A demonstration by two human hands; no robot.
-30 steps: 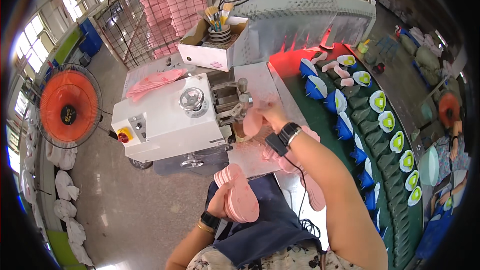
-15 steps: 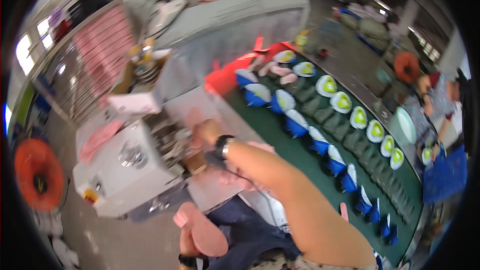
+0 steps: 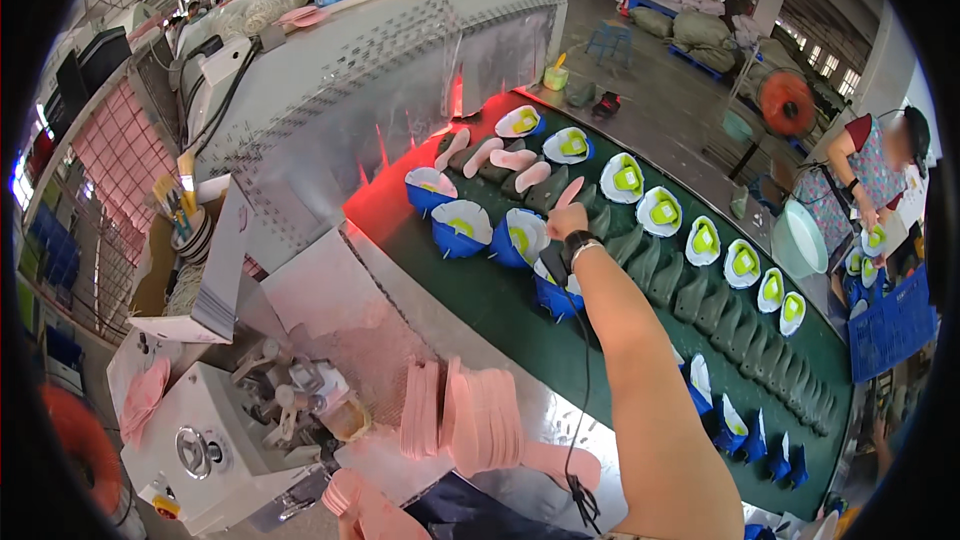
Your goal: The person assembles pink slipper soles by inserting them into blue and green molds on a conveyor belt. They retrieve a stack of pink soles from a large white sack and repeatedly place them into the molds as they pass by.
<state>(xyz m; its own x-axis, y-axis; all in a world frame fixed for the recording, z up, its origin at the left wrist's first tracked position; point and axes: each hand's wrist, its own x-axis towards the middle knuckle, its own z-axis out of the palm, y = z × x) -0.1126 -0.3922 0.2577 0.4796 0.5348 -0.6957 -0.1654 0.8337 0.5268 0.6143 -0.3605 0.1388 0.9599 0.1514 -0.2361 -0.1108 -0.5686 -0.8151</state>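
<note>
Pinching a single pink insole point(image 3: 570, 193) by one end, the right hand point(image 3: 568, 223) is over the green conveyor point(image 3: 480, 290), closer to its red-lit end than to its opposite end. The free end of the piece points up and away from the fingers, above the row of dark lasts point(image 3: 668, 280); whether it touches one, I cannot tell. Several laid insoles point(image 3: 483, 156) lie on the lasts just beside, toward the red-lit end. Blue-and-white uppers point(image 3: 461, 228) stand along the conveyor's near edge, and uppers with green inserts point(image 3: 660, 212) line its far edge.

On the desk point(image 3: 320, 285), along the edge facing the conveyor, a thick pile of insoles point(image 3: 485, 415) stands on edge, with a loose insole point(image 3: 560, 462) lying flat next to it. A white machine point(image 3: 215, 420) occupies the desk's opposite side. At the lower edge of the view a small fan of insoles point(image 3: 385, 515) shows; the left hand is too cut off there to tell its grip.

Each insole looks thin, light and bendy, probably soft foam, unlikely to break but apt to crease or cling to its neighbour. Thumb and fingertips across one end, pressing lightly, should suit it best.
</note>
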